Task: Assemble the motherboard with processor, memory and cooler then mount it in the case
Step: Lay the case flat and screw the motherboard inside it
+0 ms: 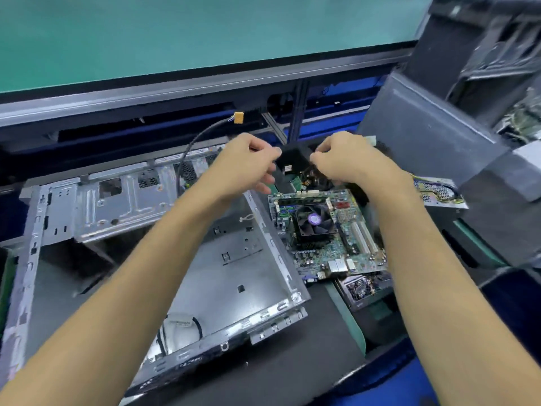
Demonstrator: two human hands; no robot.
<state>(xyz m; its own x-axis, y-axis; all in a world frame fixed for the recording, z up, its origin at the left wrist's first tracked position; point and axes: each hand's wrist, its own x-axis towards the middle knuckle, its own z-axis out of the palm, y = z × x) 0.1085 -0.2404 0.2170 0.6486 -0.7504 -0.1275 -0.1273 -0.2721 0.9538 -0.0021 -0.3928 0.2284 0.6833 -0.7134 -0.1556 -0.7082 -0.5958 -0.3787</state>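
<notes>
Here the green motherboard (328, 232) (black cooler (313, 222) fitted) lies beside the case (164, 259); either grip unclear.

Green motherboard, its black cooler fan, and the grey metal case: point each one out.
Green motherboard (355, 253): head view, on the bare board right of the fan.
Black cooler fan (313, 220): head view, on its purple hub.
Grey metal case (234, 276): head view, on its floor panel.

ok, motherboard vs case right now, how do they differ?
The motherboard is green, crowded with parts, with a fan cooler fitted; the case is bare grey metal, open and holding no board. The motherboard lies outside, right of the case, and looks much smaller. Both rest on the bench, and neither is gripped by a hand.
</notes>
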